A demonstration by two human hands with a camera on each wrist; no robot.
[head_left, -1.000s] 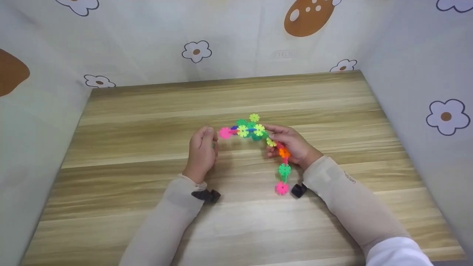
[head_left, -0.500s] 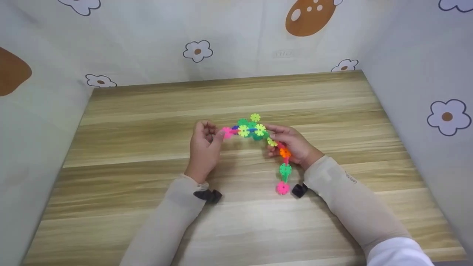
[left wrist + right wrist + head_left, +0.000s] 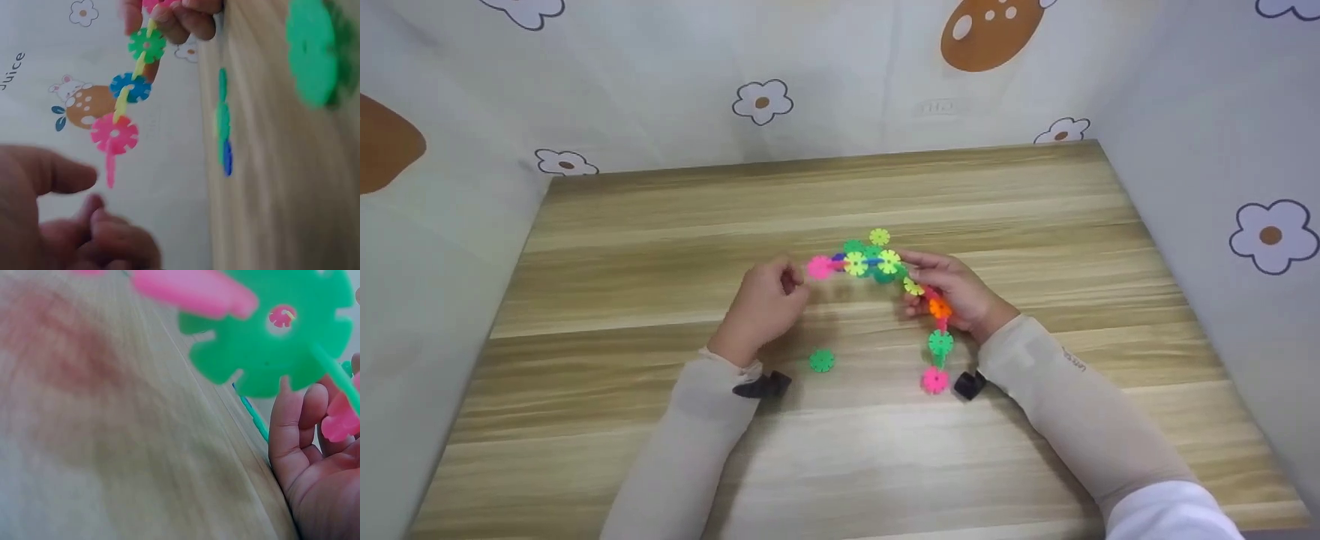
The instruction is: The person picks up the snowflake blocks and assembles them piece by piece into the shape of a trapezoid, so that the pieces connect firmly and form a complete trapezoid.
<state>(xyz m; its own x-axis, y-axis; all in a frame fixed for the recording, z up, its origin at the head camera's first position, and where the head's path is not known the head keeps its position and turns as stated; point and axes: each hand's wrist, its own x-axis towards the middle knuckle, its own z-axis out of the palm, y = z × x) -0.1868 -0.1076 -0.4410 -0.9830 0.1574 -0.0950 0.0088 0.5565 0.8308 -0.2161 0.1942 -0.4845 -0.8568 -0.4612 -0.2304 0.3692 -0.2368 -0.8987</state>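
Note:
A chain of notched, flower-shaped plastic discs (image 3: 855, 263) in pink, yellow, blue, green and orange arches between the hands. My right hand (image 3: 956, 291) grips it near its middle, and its lower part hangs down to a pink disc (image 3: 935, 380). At the chain's other end is a pink disc (image 3: 114, 134) with another pink piece fitted edgewise. Close to that end, my left hand (image 3: 769, 300) has thumb and fingers apart, with nothing between them. A single green disc (image 3: 822, 361) shows below the left hand, over the wooden tabletop, separate from the chain.
Behind the chain, a small group of joined green and blue discs (image 3: 223, 124) lies on the table (image 3: 660, 450). A yellow disc (image 3: 879, 237) shows beside it. Pale printed walls (image 3: 840, 67) border the table at the back and sides. Black wrist cameras (image 3: 970, 385) sit near both hands.
The left hand went up to the pink end disc, then drew back left and its fingers parted. A loose green disc now shows below it. The right hand keeps its grip.

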